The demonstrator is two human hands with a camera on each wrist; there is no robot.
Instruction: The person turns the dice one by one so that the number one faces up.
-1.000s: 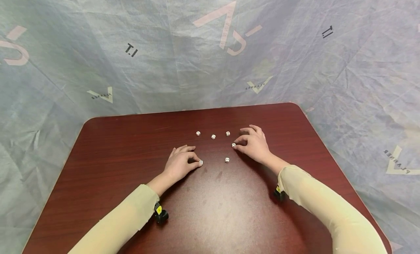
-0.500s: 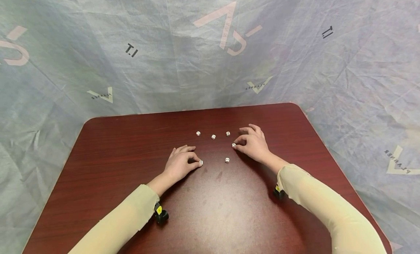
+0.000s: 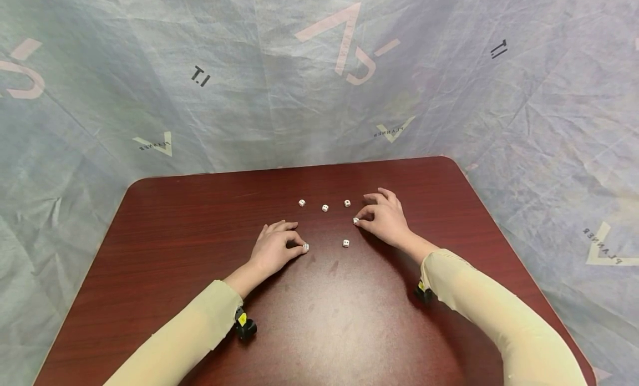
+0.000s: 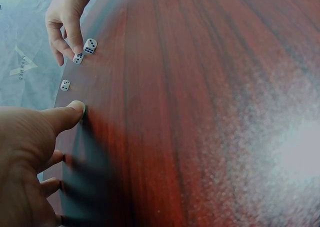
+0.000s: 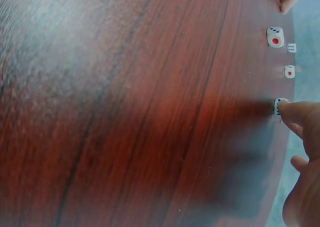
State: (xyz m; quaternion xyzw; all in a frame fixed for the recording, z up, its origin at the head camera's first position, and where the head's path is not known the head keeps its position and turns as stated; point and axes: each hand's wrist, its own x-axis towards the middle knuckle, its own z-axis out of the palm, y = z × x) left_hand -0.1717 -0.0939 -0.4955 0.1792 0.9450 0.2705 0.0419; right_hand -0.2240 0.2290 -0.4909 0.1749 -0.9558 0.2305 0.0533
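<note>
Between thumb and index finger, my left hand (image 3: 273,249) pinches a white die (image 3: 306,247) on the table; the left wrist view shows only a sliver of this die beyond the thumb (image 4: 70,114). Farther back and to the right, my right hand (image 3: 385,219) pinches another white die (image 3: 355,221), its other fingers spread out. In the right wrist view the held die (image 5: 278,106) is partly covered by the fingertip. A loose die (image 3: 346,243) lies between the two hands. Three more dice, left (image 3: 302,203), middle (image 3: 325,208) and right (image 3: 346,203), form a loose row behind.
The dark red wooden table (image 3: 199,208) has rounded far corners. A grey printed cloth (image 3: 269,86) hangs behind it and at both sides. A small black wrist camera (image 3: 246,326) is strapped under the left sleeve (image 3: 189,325).
</note>
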